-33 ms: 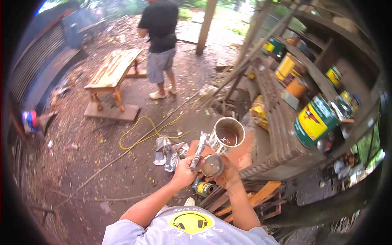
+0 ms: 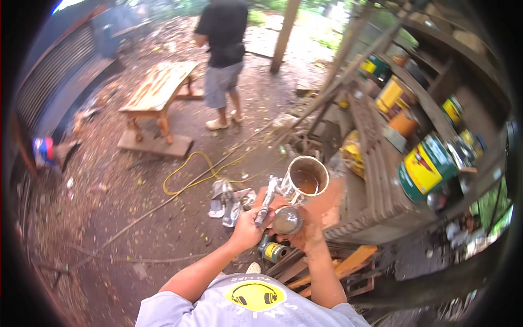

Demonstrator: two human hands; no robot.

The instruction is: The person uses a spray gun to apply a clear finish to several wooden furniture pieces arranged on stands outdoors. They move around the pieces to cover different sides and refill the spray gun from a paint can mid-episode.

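My left hand is closed round a silver-grey spray gun, its metal body upright above the fingers. Against it is a round, grey, stained cup with its circular face up. My right hand grips this cup from the right side, fingers partly hidden beneath it. Whether the cup is joined to the gun, I cannot tell. Just beyond, a paint-smeared white pail holds thin brown liquid. A reddish-brown board lies beside and under the pail.
A green-and-yellow can lies below my hands. Crumpled foil-like sheets and a yellow hose are on the ground. Wooden shelving with paint cans stands right. Farther off are a wooden table and a standing person.
The surroundings have shifted slightly right in the view. Both hands keep their grip, and the right hand with the cup sits marginally farther right.
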